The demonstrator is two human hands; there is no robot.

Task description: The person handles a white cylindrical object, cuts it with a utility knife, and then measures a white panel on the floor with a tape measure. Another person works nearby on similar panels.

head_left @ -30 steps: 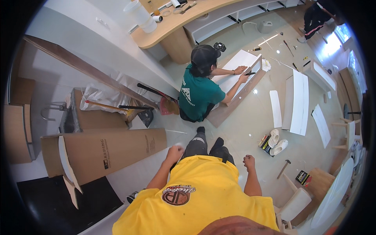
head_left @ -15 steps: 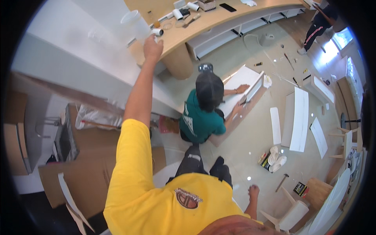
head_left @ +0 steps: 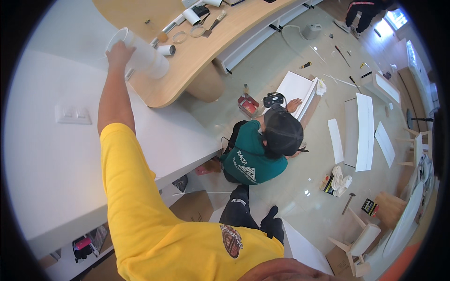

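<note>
My left arm, in a yellow sleeve, stretches up to a tall translucent plastic container at the rounded end of a wooden counter. My left hand is at the container's mouth, its fingers hidden behind the rim. Whether it grips anything there cannot be told. Close to the container lie a white tube with a dark end, rings of tape and a flat brush. My right hand does not show.
A co-worker in a green shirt crouches before me at a white panel assembly. White boards, white clogs, a hammer and a small chair stand or lie on the floor. A white ledge runs along my left.
My left hand has moved from beside the container to its mouth. The view has shifted nearer the counter. The co-worker has turned, and my right hand has left view.
</note>
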